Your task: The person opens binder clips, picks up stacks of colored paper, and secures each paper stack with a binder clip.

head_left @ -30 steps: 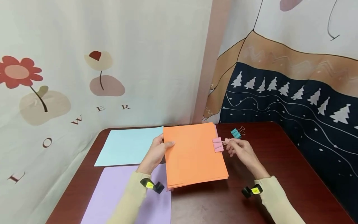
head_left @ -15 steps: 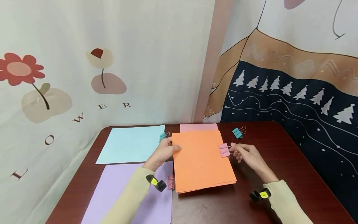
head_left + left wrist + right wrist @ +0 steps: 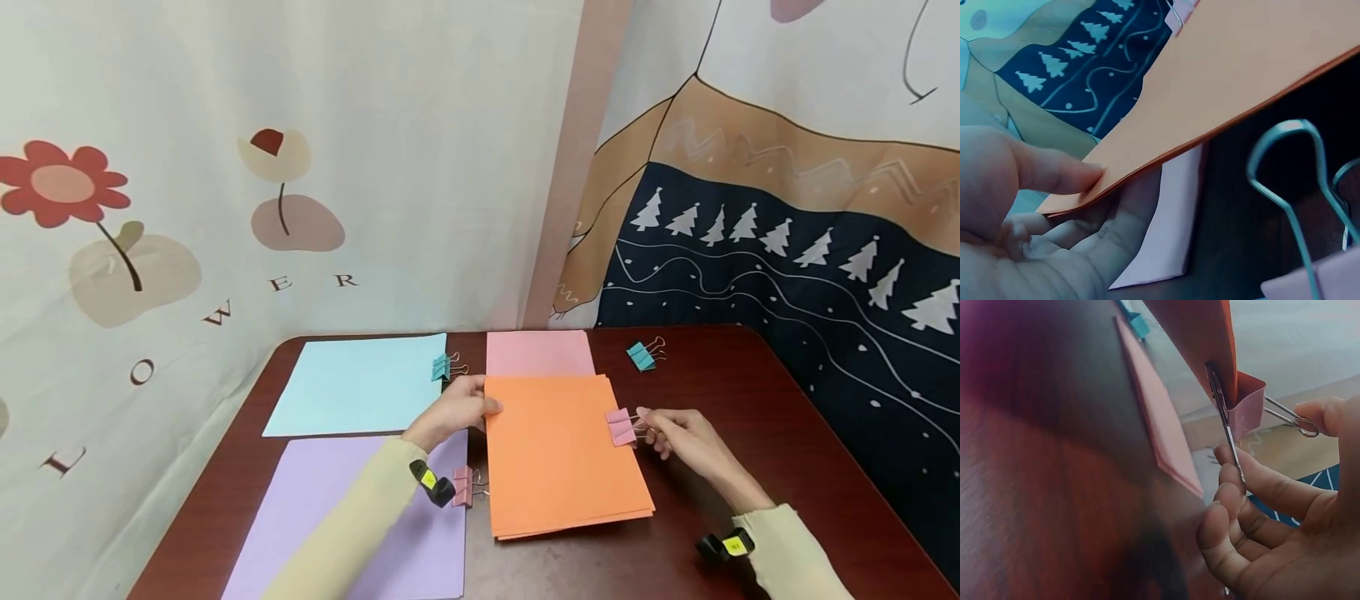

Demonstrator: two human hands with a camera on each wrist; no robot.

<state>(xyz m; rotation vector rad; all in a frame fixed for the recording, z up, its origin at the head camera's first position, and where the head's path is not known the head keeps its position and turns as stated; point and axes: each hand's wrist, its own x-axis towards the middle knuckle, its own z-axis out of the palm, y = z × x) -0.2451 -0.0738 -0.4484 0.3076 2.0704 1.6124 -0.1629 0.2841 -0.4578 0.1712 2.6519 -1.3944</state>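
My left hand (image 3: 459, 407) pinches the left edge of a stack of orange paper (image 3: 562, 458), thumb on top and fingers beneath, as the left wrist view shows. The stack is held above the table and tilted. A pink binder clip (image 3: 621, 427) sits on its right edge. My right hand (image 3: 693, 442) holds that clip by its wire handles. In the right wrist view, the thumb touches one handle and the fingers the other, with the clip's body (image 3: 1249, 406) around the orange edge.
Pink paper (image 3: 538, 354) lies behind the orange stack. At left are light blue paper (image 3: 352, 387) with a teal clip (image 3: 441, 367) and purple paper (image 3: 307, 517) with a pink clip (image 3: 462, 486). Another teal clip (image 3: 641, 356) lies loose on the dark red table (image 3: 780, 450).
Both hands have moved right and toward the person with the orange paper and its clip. The pink paper behind and the clips on the blue and purple paper have come into view.
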